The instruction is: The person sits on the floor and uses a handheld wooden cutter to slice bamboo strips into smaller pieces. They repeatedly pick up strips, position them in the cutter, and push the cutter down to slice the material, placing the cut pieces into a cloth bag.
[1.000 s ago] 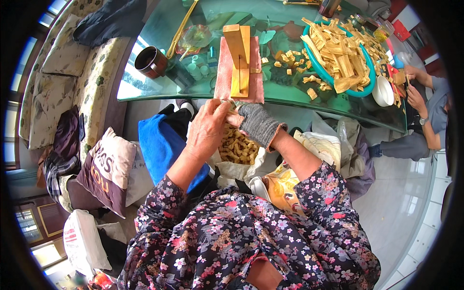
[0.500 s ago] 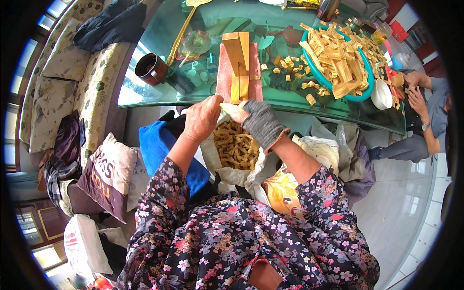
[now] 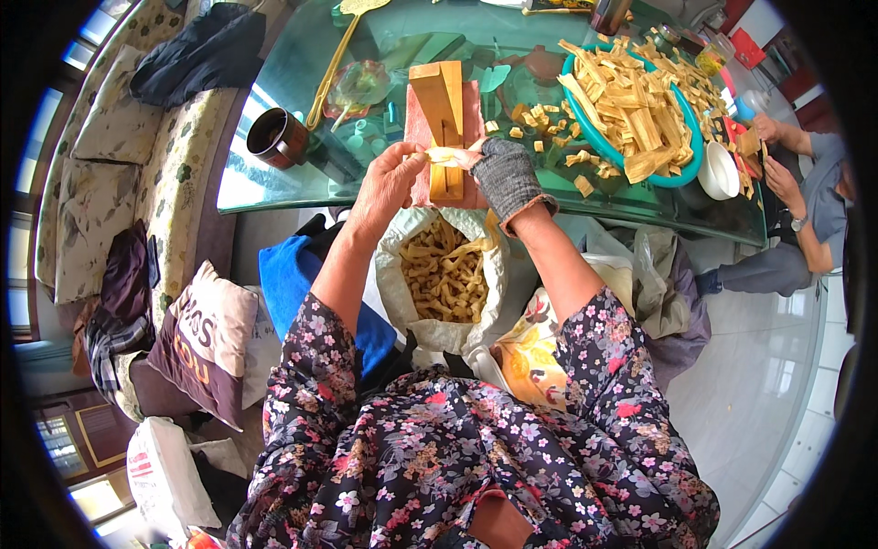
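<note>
My left hand (image 3: 391, 181) pinches one end of a pale yellow strip (image 3: 444, 156). The other end is between the fingers of my right hand (image 3: 503, 174), which wears a grey fingerless glove. Both hands are over the near part of a wooden stand (image 3: 447, 183) with a slanting upright board, and the strip crosses in front of it. Under the stand lies a pink cloth (image 3: 474, 112). Below my hands, a white sack (image 3: 391, 285) stands open, holding many twisted yellowish pieces (image 3: 445, 284).
On the glass table (image 3: 320, 190) are a dark mug (image 3: 277, 139), a fly swatter (image 3: 331, 78) and small cut cubes (image 3: 540, 119). A teal basin (image 3: 599, 151) full of flat yellow strips (image 3: 651, 119) stands right, beside a white bowl (image 3: 719, 172). A co-worker's hands (image 3: 777, 165) are at the far right.
Both hands have moved forward and up from the table edge to over the wooden stand, still holding the strip. More of the sack's opening shows.
</note>
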Tool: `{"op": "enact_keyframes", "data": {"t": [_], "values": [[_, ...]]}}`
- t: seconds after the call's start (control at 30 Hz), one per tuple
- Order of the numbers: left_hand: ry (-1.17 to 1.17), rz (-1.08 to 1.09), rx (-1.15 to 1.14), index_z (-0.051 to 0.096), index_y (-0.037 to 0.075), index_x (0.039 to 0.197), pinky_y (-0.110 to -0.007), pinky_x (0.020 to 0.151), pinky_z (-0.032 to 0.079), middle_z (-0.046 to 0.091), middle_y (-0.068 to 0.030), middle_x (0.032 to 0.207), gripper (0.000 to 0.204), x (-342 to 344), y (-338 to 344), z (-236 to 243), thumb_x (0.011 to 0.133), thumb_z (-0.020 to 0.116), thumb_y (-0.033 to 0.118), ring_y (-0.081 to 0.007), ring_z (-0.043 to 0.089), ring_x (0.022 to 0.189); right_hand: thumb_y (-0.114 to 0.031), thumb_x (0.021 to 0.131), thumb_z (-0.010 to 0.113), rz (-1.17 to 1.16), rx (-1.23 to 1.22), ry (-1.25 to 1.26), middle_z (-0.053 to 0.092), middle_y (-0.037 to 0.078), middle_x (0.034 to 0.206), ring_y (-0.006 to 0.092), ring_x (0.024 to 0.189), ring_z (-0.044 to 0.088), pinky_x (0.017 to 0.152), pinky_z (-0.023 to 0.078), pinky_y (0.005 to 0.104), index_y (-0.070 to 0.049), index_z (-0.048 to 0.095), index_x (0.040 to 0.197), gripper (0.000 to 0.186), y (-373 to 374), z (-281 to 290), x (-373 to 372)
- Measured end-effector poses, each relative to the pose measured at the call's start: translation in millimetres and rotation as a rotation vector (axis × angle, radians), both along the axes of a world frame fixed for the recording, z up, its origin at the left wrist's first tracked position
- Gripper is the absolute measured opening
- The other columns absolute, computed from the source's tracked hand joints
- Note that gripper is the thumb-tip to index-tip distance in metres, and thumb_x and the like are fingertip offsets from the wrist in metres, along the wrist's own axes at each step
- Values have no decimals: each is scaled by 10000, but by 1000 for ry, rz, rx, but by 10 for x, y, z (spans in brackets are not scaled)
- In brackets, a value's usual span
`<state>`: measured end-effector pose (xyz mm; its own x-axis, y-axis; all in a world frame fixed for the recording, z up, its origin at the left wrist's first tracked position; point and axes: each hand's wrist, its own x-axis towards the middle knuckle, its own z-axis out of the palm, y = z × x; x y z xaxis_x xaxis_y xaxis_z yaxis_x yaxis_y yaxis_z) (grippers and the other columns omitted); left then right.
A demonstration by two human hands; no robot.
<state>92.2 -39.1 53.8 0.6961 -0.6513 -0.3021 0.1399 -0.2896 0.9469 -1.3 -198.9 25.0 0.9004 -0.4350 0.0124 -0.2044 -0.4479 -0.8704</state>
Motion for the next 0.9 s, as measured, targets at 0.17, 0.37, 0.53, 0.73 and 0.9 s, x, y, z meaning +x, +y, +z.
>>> {"op": "enact_keyframes", "data": {"t": [0.17,0.37,0.53,0.73,0.9], "values": [[-283,1,227,589,17,954,-235,532,431,475,13,591,218,58,-89,-218,891,538,219,-88,506,548,-313,842,548,-8,-278,155,639,195,871,351,851,608,763,480,428,-19,658,884,317,-28,-185,122],[-740,-90,361,598,55,1055,-337,801,465,590,-120,831,246,-285,179,-173,859,597,205,-256,599,837,-299,866,510,-165,-90,-41,628,198,872,376,839,597,745,476,446,-14,610,805,308,72,-291,-49],[-6,-89,164,660,43,971,-315,848,427,627,-96,1028,333,-634,468,-211,926,534,347,-221,571,932,-254,848,542,60,-352,-278,620,122,866,300,811,593,716,481,400,-102,640,937,202,416,318,-403],[834,168,-327,572,39,1094,-291,798,478,632,-45,997,352,-966,363,-176,963,434,336,-169,598,898,-215,857,544,343,-288,-480,620,101,955,275,896,592,737,469,373,-86,638,921,172,660,213,-573],[809,217,-512,546,30,1118,-278,778,500,609,-43,1025,241,-877,316,-140,947,429,155,-154,600,902,-285,876,565,345,231,-282,605,147,800,305,790,587,711,446,383,-24,618,887,267,701,257,-577]]}}
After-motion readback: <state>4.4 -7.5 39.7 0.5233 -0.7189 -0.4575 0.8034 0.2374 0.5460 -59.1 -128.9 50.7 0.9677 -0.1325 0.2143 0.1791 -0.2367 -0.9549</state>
